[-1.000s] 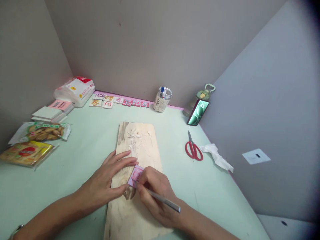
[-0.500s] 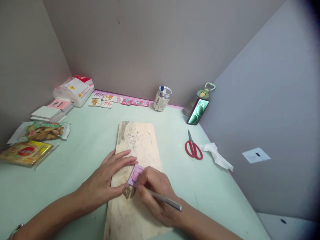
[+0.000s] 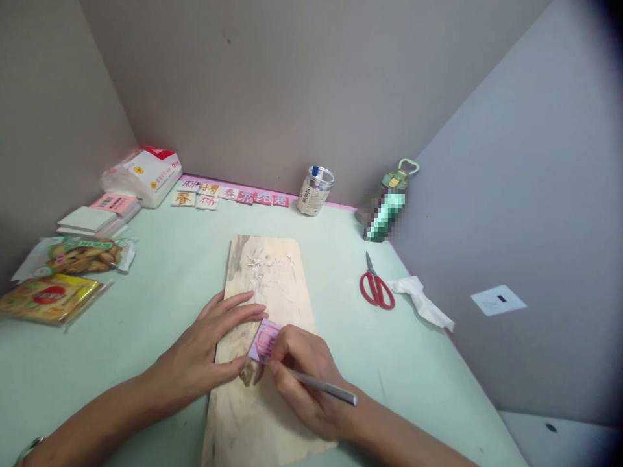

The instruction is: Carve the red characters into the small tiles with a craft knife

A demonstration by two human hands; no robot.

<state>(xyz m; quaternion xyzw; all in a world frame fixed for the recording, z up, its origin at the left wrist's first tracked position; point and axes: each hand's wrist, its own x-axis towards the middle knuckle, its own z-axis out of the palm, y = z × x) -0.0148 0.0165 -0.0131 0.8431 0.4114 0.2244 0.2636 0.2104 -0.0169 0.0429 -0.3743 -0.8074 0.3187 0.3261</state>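
Low in the frame, the right hand (image 3: 302,376) grips a metal tool (image 3: 324,387), apparently cutting the pink block (image 3: 264,340); the left hand (image 3: 211,353) pins it with flattened fingers.

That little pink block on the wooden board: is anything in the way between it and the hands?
Nothing visible. The left hand rests against the pink block on the wooden board, and the right hand holds a metal tool with its tip at the block. Shavings lie farther up the board.
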